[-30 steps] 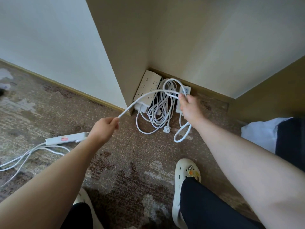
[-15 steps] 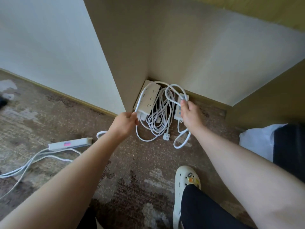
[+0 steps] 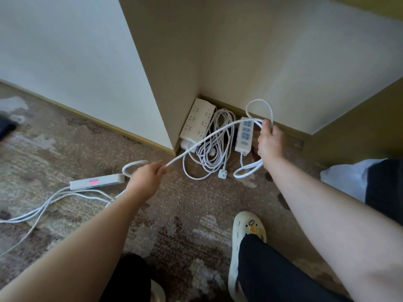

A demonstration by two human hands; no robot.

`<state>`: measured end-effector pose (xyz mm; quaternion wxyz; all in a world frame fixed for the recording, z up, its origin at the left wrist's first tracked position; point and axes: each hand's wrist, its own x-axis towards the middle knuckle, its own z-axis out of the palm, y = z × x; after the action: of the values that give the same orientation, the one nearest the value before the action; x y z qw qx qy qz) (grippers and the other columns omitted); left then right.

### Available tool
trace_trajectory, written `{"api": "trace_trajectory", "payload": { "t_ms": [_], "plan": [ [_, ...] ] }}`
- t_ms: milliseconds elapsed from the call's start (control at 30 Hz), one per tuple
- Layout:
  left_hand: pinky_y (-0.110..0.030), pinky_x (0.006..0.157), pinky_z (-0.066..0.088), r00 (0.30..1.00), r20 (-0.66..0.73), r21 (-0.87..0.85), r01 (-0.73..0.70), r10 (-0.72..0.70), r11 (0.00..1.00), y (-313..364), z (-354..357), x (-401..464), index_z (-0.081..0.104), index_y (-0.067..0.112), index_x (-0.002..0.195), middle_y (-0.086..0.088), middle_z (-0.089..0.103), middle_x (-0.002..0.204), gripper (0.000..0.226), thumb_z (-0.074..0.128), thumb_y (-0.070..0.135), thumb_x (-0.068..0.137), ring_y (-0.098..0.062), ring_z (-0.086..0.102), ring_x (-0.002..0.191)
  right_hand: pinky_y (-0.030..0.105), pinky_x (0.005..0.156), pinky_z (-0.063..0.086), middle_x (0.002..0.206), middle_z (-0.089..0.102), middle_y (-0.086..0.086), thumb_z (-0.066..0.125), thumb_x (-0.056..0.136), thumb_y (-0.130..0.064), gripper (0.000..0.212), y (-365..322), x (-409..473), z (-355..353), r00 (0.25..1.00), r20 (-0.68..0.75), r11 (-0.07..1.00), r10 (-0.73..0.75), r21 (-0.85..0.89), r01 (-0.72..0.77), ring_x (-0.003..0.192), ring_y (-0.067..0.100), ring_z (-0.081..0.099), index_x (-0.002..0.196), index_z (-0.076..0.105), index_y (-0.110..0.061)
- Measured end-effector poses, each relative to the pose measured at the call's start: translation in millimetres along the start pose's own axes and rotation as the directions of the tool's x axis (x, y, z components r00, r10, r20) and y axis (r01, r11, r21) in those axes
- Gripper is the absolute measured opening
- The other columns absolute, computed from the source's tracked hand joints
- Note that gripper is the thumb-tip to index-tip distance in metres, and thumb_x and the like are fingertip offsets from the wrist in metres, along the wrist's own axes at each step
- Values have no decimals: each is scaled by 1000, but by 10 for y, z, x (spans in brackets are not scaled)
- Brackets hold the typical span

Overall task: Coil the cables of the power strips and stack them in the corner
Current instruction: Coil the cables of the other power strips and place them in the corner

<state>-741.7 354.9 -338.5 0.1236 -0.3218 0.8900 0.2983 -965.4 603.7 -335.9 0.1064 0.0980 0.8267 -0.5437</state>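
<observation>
While our right hand (image 3: pixel 270 142) holds up a loop of white cable (image 3: pixel 209 136) with the fingers curled round it, our left hand (image 3: pixel 148 177) pinches the same cable lower down, and the stretch between both hands runs straight and tight above the floor. The loop rises over the right hand, in front of the wall (image 3: pixel 305 62). From the left hand the cable bends back in a small curve to a long narrow power strip (image 3: pixel 97 182), which lies on the carpet (image 3: pixel 185 214) to our left and has a red mark on top. More white cable (image 3: pixel 43 210) spreads loose on the carpet beyond this strip.

In the corner we see a wide cream power strip (image 3: pixel 197 120) that lies on top of another white one (image 3: pixel 187 144), close against the wall. Just beside it lies a bundle of coiled cable (image 3: pixel 216 144), with its plug (image 3: pixel 222 173) at the near end. To the right of the bundle, a smaller strip with blue sockets (image 3: pixel 245 135) lies near the skirting board, and its cable makes a loop (image 3: pixel 247 171) on the carpet under our right wrist.

Below, our right foot wears a cream shoe (image 3: pixel 239 247) with small charms, under a dark trouser leg (image 3: pixel 272 269). A white cloth (image 3: pixel 342 179) lies at the right edge.
</observation>
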Motion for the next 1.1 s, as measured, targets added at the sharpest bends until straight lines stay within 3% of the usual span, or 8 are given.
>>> {"api": "trace_trajectory", "payload": {
  "t_ms": [133,233,333,433,567,700,900,1100],
  "plan": [
    [-25,46,38,993,-90,-333,39,-73,942,323,-340,23,62,20,69,5,54,56,35,45,28,98,-12,51,51,33,59,42,69,54,-1,38,102,-55,45,-35,-29,72,989,112,981,-94,-158,111,61,20,52,88,62,-20],
    [-16,36,30,1000,-15,-480,-25,20,877,846,-397,-83,62,18,64,11,45,42,38,45,28,97,-5,36,36,38,60,37,66,46,-1,40,102,-53,43,-90,-123,216,970,229,992,-78,-80,98,61,20,44,81,57,-20],
    [-14,35,28,999,36,-471,-10,31,882,1076,-261,-175,61,18,64,11,44,42,41,44,31,99,-5,35,37,33,56,35,64,45,-4,41,101,-54,40,-146,-198,279,959,276,997,-59,-32,71,55,15,42,76,52,-25],
    [-22,46,34,998,56,-485,-6,38,874,1144,-40,-147,57,16,64,5,49,52,39,42,28,99,-12,42,48,31,51,33,62,46,-3,41,100,-54,37,-130,-242,309,938,344,999,-36,15,32,49,12,41,76,51,-27],
    [-28,53,35,989,47,-371,-115,142,922,1274,224,-66,58,20,72,3,55,62,34,40,28,100,-12,48,55,32,54,36,55,52,-4,41,100,-53,47,-50,-305,397,899,438,998,-4,-58,33,47,14,47,66,52,-22],
    [-32,55,36,973,60,-288,-198,224,937,1317,346,20,56,10,87,-2,59,72,27,37,24,101,-15,51,61,28,48,39,54,58,-10,43,100,-52,39,-30,-227,419,920,386,996,74,17,-88,51,12,51,82,57,-21],
    [-23,44,29,957,74,-224,-259,282,939,1224,467,-18,42,14,80,3,47,59,19,40,17,99,-14,41,51,28,44,33,63,69,-4,42,101,-52,31,8,-141,422,937,317,986,145,27,-162,40,10,40,95,56,-25],
    [-30,51,27,941,215,-174,-227,262,958,1272,534,-42,40,13,74,-2,45,63,26,38,16,99,-18,36,56,20,38,33,80,78,1,38,105,-47,27,-111,-222,456,885,442,983,145,35,-179,42,7,47,103,53,-25]
  ]
}}
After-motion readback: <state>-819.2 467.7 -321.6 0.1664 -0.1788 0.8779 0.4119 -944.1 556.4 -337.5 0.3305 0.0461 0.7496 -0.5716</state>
